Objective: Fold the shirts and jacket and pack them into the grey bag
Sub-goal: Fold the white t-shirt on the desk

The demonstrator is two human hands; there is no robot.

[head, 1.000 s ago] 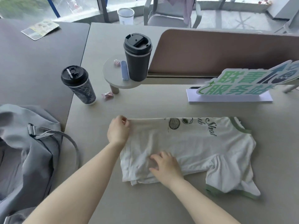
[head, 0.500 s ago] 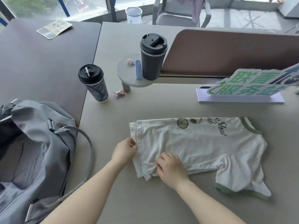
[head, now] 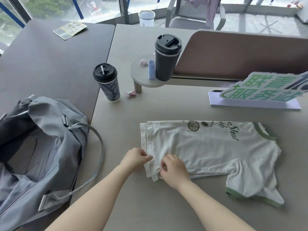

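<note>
A white shirt (head: 208, 147) with green trim and dark print lies half folded on the beige table, its collar to the right and one sleeve sticking out at the near right. My left hand (head: 135, 159) pinches the shirt's near-left hem edge. My right hand (head: 175, 169) pinches the same hem corner just beside it. The grey bag (head: 41, 147) lies open at the left, its strap looping onto the table. No jacket is in view.
A patterned cup with a black lid (head: 107, 82) stands left of a small round shelf (head: 143, 75) bearing a dark tumbler (head: 166, 57). A wrapped candy (head: 130, 93) lies near the shelf leg. A green sign (head: 261, 90) stands at the right behind the shirt.
My left hand slid from the shirt's far-left corner down to the near-left hem. My right hand shifted from pressing flat on the fabric to pinching the hem corner. The view shifted left.
</note>
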